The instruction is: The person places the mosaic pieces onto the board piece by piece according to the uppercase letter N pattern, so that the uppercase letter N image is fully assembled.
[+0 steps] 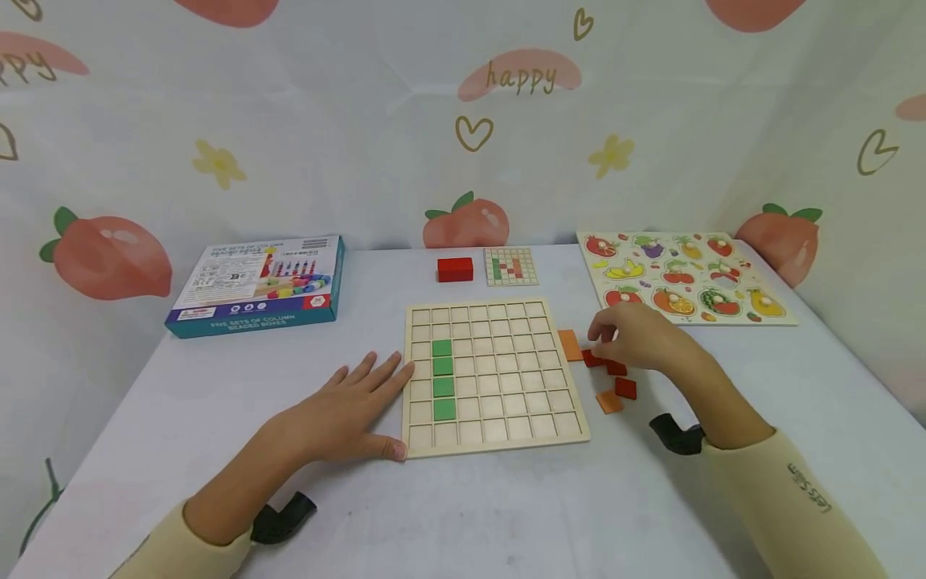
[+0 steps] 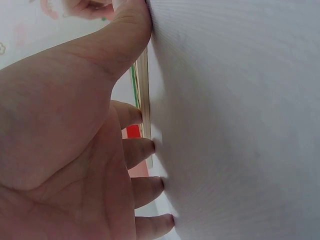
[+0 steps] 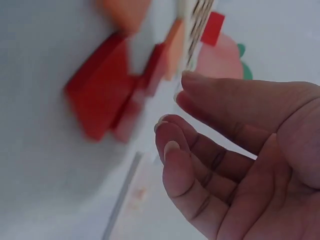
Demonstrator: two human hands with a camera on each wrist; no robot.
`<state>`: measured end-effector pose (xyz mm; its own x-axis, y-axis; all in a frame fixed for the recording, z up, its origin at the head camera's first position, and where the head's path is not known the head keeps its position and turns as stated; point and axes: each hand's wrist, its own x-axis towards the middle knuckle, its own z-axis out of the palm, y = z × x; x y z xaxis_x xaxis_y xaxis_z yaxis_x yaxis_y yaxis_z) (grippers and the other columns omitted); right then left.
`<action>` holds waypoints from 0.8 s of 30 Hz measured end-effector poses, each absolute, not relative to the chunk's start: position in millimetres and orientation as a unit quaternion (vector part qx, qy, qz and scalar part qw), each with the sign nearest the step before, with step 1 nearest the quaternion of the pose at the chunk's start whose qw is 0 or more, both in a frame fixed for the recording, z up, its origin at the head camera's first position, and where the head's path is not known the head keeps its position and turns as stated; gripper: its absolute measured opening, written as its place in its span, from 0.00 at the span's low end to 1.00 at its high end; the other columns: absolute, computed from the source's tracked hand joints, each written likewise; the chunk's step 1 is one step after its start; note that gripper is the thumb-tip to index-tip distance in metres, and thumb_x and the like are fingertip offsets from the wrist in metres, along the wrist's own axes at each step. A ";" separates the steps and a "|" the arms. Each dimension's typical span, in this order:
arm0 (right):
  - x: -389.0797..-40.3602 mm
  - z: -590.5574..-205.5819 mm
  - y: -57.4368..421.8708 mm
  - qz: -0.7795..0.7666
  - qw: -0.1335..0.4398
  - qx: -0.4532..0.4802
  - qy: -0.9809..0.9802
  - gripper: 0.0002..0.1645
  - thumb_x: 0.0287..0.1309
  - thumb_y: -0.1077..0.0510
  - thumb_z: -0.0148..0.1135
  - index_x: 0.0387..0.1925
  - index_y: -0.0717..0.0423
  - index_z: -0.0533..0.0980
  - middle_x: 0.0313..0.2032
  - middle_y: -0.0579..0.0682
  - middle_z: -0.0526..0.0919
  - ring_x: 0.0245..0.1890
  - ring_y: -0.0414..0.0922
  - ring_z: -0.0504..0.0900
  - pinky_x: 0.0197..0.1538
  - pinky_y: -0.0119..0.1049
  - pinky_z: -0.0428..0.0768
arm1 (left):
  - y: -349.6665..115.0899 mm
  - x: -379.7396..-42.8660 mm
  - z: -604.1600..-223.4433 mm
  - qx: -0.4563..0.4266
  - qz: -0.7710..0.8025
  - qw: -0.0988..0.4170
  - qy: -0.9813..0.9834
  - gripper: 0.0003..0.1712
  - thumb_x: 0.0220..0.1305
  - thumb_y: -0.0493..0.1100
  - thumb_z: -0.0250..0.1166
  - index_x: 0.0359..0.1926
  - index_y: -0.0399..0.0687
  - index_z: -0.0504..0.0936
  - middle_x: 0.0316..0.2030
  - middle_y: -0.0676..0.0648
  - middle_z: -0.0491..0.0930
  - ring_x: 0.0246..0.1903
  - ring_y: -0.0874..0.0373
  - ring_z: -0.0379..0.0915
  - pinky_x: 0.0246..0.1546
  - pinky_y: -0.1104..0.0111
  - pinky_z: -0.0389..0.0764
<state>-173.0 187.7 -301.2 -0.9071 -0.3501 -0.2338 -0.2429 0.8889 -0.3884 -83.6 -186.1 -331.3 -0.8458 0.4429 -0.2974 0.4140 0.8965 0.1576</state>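
Observation:
A wooden grid board [image 1: 512, 430] lies on the table, with several green square tiles [image 1: 444, 388] in a column of its cells. My left hand [image 1: 354, 414] rests on the table with fingers spread, its thumb and fingertips at the board's left edge. In the left wrist view its fingers [image 2: 142, 192] reach down to the white surface. My right hand [image 1: 640, 336] is above the red tiles [image 1: 625, 389] right of the board. Its thumb and fingers curve toward each other with a gap and nothing between them, beside the blurred red tiles [image 3: 97, 90] in the right wrist view.
Near the red tiles lie an orange tile [image 1: 570, 346] against the board and another orange piece [image 1: 609, 402]. Behind the board are a red block [image 1: 455, 270] and a small pattern card [image 1: 511, 267]. A beaded-boxes carton [image 1: 260, 285] sits back left, a fruit puzzle board [image 1: 687, 281] back right.

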 end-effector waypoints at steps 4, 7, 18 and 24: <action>-176.7 -307.6 197.2 -0.172 0.165 -0.144 0.960 0.11 0.48 0.57 0.67 0.36 0.53 0.79 0.29 0.49 0.75 0.30 0.46 0.72 0.29 0.35 0.73 | -186.0 -83.7 -330.5 0.225 0.047 0.167 0.959 0.62 0.36 0.81 0.50 0.70 0.61 0.42 0.70 0.50 0.38 0.67 0.45 0.30 0.60 0.45 0.44; -178.9 -310.9 200.2 -0.171 0.175 -0.146 0.959 0.12 0.47 0.55 0.68 0.36 0.51 0.79 0.30 0.49 0.75 0.31 0.46 0.71 0.30 0.35 0.73 | -186.4 -83.2 -330.3 0.226 0.052 0.167 0.958 0.62 0.36 0.80 0.51 0.70 0.60 0.43 0.69 0.49 0.39 0.67 0.44 0.31 0.60 0.44 0.44; -180.5 -315.2 201.1 -0.172 0.176 -0.161 0.956 0.11 0.45 0.56 0.70 0.33 0.49 0.78 0.28 0.47 0.74 0.31 0.46 0.71 0.30 0.35 0.73 | -186.9 -83.0 -330.6 0.226 0.054 0.164 0.959 0.62 0.37 0.80 0.51 0.70 0.60 0.43 0.69 0.49 0.39 0.67 0.44 0.30 0.60 0.44 0.44; -181.7 -318.9 201.9 -0.190 0.181 -0.170 0.950 0.12 0.44 0.57 0.70 0.31 0.52 0.74 0.27 0.46 0.75 0.29 0.45 0.72 0.30 0.35 0.73 | -186.6 -82.4 -330.9 0.228 0.053 0.164 0.958 0.61 0.37 0.80 0.51 0.70 0.59 0.44 0.69 0.49 0.40 0.67 0.44 0.31 0.60 0.44 0.44</action>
<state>-181.7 201.9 -318.9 -0.8769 -0.3912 -0.2792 -0.2542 0.8705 -0.4215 -82.4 -186.6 -330.9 -0.8423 0.4547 -0.2895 0.4198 0.8902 0.1769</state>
